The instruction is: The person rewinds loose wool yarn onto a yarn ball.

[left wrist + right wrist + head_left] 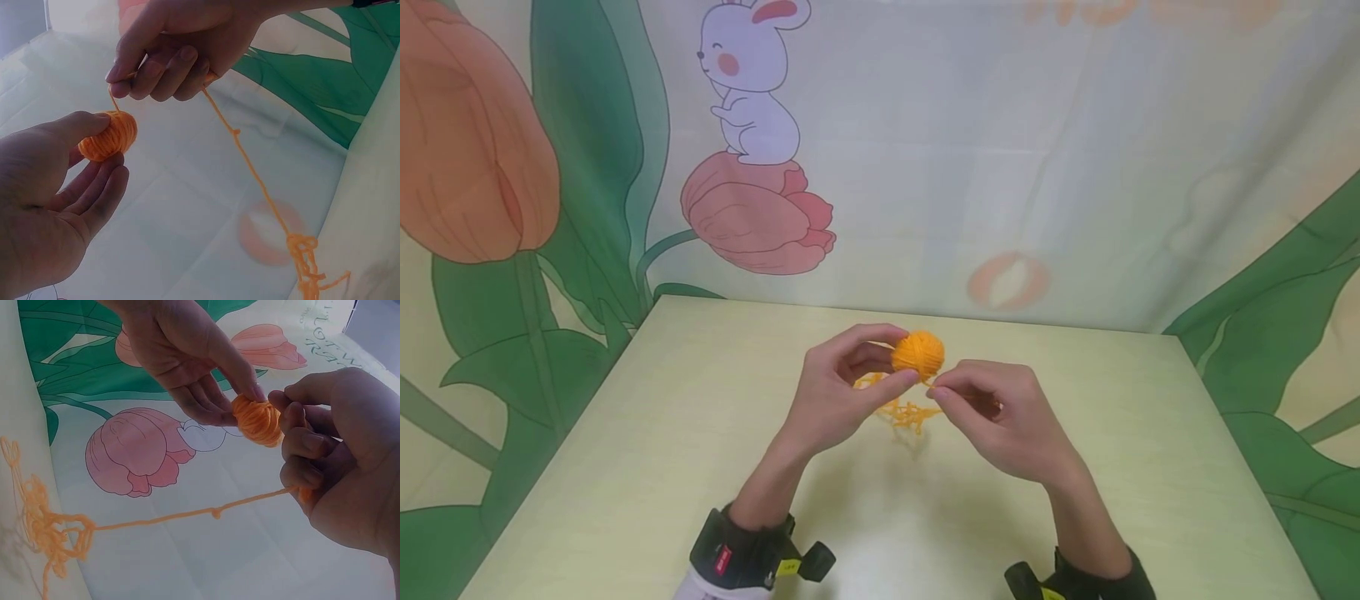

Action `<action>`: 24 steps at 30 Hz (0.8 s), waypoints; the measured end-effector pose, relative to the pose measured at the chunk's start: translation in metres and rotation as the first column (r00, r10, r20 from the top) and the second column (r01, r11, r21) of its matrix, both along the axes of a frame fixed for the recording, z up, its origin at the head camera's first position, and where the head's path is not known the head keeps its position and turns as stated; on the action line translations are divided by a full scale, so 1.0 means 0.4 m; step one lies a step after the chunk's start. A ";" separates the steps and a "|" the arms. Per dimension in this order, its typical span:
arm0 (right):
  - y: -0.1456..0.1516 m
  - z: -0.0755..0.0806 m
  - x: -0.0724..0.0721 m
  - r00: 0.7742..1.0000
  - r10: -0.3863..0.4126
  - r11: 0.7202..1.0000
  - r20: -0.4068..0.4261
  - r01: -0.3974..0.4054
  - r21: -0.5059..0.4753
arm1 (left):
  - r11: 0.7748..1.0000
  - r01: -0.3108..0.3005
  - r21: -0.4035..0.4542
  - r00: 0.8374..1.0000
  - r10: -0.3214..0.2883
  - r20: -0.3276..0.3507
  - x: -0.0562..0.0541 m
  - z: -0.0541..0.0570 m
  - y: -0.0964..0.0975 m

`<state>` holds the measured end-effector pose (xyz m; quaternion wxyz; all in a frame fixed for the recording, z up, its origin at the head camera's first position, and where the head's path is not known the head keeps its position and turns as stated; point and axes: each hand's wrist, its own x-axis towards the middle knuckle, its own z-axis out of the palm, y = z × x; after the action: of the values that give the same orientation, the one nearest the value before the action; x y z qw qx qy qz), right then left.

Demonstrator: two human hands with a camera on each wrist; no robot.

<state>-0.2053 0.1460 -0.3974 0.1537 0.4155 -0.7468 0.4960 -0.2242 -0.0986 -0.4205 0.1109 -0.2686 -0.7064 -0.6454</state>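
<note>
My left hand [842, 387] holds a small orange ball of yarn [919, 353] between thumb and fingertips, raised over the table. Close beside it on the right, my right hand [1007, 417] pinches the strand that leaves the ball, with thumb and forefinger near the ball's lower side. In the left wrist view the yarn strand [250, 165] comes out below the curled fingers of the right hand and runs taut, with a small knot on it. It leads to a loose tangle of yarn [53, 528], which shows beneath the hands in the head view.
The pale table [647, 467] spreads around and below both hands. Behind it hangs a cloth backdrop [925, 167] printed with a rabbit, tulips and green leaves. Each wrist wears a black strap [741, 550] with a small camera.
</note>
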 end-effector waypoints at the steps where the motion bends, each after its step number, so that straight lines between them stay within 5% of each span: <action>1: 0.001 0.001 0.001 1.000 -0.002 1.000 -0.002 0.002 -0.001 | 1.000 -0.001 -0.006 1.000 0.001 -0.005 0.000 -0.001 0.000; 14: 0.018 0.017 0.012 0.999 -0.048 0.997 0.002 0.048 -0.063 | 0.995 0.060 -0.082 0.998 -0.063 -0.027 -0.004 -0.010 0.003; 24: 0.026 0.015 0.007 0.998 -0.063 0.986 -0.010 0.061 -0.158 | 0.969 0.210 -0.127 0.974 -0.219 -0.059 -0.007 -0.019 0.004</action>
<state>-0.2024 0.1563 -0.3913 0.2072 0.3823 -0.7166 0.5454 -0.2272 -0.0970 -0.4280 0.0498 -0.3730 -0.7061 -0.5998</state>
